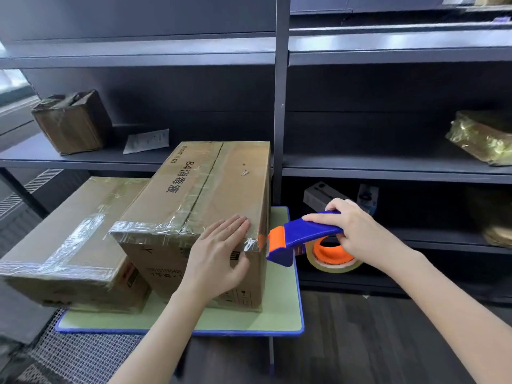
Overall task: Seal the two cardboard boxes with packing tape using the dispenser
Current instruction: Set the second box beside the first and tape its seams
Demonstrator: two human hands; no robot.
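1. Head view, hands: the left hand lies flat and open, fingers together, over the near right top corner of the tall box. It grips nothing; it seems to press the tape end down and steady the box.
2. The right hand is closed around the blue handle of the dispenser, held just off the box's right side, beyond the tabletop's right edge. Its orange blade end is at the box's corner, where the tape wraps round, so I judge this strip is being finished or cut.
3. The tape roll hangs under the handle, orange core facing the camera.
4. Boxes: two stand on the tabletop. The tall one sits toward the right edge, its length running from near edge to far edge. The low box lies touching it on the left, overhanging the left edge.
5. Both carry shiny tape along their top seams and across the near edge, so the sealing looks nearly done.
6. Count: two task boxes, one dispenser, one roll, two hands.
7. On the shelves behind: one small wrapped box at left, one gold-wrapped parcel at right. Other items there are too dim to name.
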